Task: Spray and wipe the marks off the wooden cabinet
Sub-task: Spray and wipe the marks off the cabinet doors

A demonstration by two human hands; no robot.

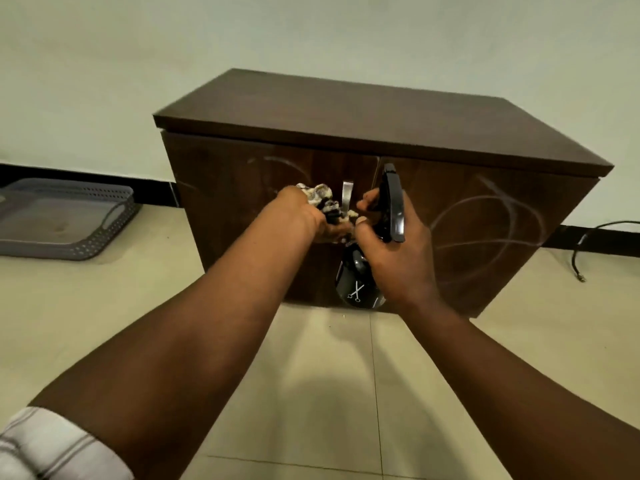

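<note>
My left hand bunches one patterned black-and-white cloth; my right hand wraps one black plastic spray bottle bearing a white scissors emblem, before one chalk-marked dark wooden cabinet.

Pale green wall, black skirting, cream tiled floor, grey tray.

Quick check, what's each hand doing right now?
Left hand: closed on a crumpled patterned cloth, held up at the cabinet front.
Right hand: closed around the black spray bottle, near the doors.
</note>
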